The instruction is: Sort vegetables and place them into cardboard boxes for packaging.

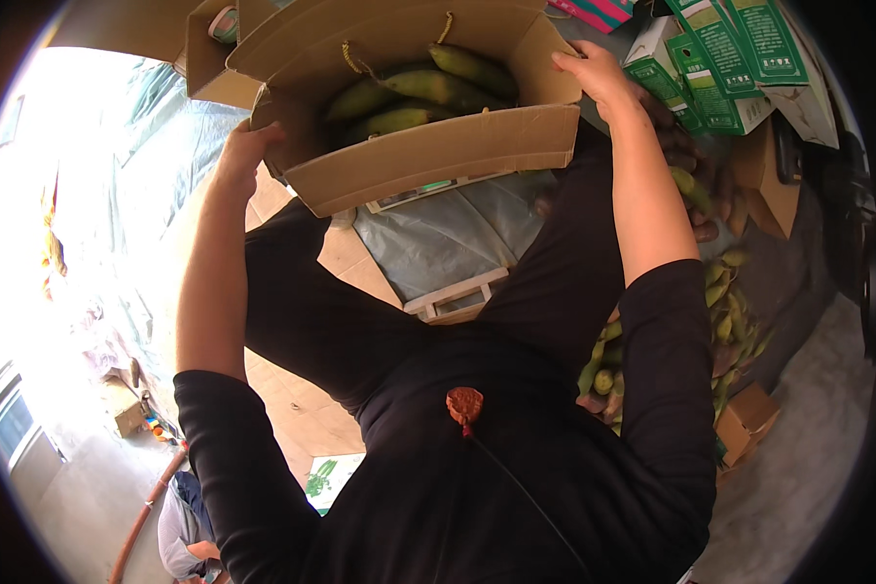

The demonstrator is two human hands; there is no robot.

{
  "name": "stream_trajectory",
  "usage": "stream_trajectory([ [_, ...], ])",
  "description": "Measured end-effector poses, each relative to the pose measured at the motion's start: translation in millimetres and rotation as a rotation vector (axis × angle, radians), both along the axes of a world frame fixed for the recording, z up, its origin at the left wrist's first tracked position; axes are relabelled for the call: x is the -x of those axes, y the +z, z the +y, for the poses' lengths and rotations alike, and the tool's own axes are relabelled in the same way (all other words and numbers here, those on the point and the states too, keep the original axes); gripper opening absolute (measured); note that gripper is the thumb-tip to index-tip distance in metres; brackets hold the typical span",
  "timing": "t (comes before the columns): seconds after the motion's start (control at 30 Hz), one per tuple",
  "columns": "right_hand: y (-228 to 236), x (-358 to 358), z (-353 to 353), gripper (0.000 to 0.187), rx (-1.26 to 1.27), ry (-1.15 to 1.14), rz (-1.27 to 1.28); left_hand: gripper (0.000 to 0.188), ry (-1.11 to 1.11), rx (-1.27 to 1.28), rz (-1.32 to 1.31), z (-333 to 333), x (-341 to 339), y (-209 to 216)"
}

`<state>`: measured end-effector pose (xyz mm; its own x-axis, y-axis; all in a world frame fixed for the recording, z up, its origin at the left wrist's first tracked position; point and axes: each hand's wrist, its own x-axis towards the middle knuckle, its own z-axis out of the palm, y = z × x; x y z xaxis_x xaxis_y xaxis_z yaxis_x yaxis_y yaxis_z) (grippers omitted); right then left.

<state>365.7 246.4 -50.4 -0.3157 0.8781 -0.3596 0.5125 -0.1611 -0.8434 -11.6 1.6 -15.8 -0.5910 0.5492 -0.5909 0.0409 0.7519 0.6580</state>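
Right grip [597,76] pinches one end of the cardboard box [433,156]; left grip [245,151] seemingly pinches the other; green produce [443,90] lies inside.

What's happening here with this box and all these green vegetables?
A person in black holds an open cardboard box by its two sides, the left hand at one and the right hand at the other. Several long green vegetables lie inside, and the flaps are open. More vegetables are piled on the floor to the right, and green-and-white cartons sit at the upper right.
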Motion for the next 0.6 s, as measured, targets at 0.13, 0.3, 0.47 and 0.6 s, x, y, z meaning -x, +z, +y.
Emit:
stream_trajectory([
  [0.13,2,8,-3,0.043,-0.003,-0.001,0.007,0.027,0.007,-0.13,-0.026,-6,10,-9],
  [0.3,-1,-17,10,0.054,-0.023,-0.009,0.059,0.028,-0.023,-0.169,0.021,12,-12,-3],
  [0.47,26,-20,9,0.06,-0.06,-0.037,-0.028,0.041,-0.038,-0.134,0.008,-2,14,-19],
  [0.6,66,-79,16,0.036,-0.245,-0.064,0.127,0.044,0.014,-0.024,-0.039,-7,31,-25],
])
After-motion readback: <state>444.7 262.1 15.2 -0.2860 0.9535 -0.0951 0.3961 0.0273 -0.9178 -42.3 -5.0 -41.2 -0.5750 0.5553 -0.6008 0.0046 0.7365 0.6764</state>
